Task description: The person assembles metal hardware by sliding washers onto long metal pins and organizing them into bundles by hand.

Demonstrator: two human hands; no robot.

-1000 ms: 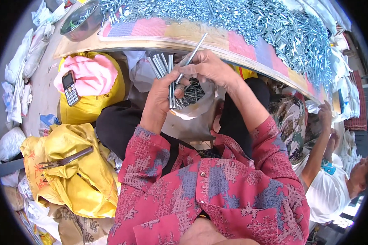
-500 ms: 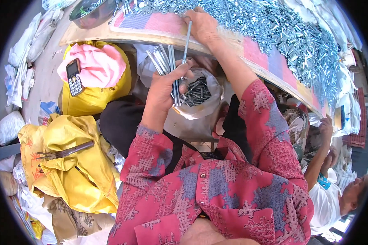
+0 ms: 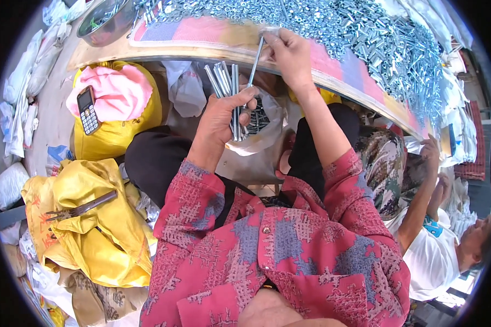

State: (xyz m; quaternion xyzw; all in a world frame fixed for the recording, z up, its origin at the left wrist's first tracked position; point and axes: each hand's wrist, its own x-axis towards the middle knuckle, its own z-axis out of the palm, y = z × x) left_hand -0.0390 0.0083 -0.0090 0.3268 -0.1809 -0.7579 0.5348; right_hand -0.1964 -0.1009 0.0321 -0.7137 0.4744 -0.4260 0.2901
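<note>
My left hand (image 3: 223, 117) is closed around a bundle of long, shiny metal rods (image 3: 219, 79) that stick up past the fingers. One rod (image 3: 256, 61) stands apart, its lower end under my left thumb. At the upper end of that rod, beside the table edge, the fingers of my right hand (image 3: 293, 57) are pinched together. Whether a small part sits between those fingertips cannot be made out. Just beyond my left hand, a white sack (image 3: 273, 128) holds dark metal bolts (image 3: 259, 117), partly hidden by the hand.
A wooden-edged table (image 3: 163, 53) carries a large heap of small metal parts (image 3: 360, 38) and a metal bowl (image 3: 106, 27). On my left, a phone (image 3: 88, 110) rests on pink cloth over a yellow sack (image 3: 93, 143); pliers (image 3: 82, 207) lie on another. A co-worker (image 3: 431, 240) sits at right.
My right hand has come back from the heap's edge, toward me and slightly right, its fingers still at the single rod's top. My left hand keeps its bundle. The whole view has shifted slightly.
</note>
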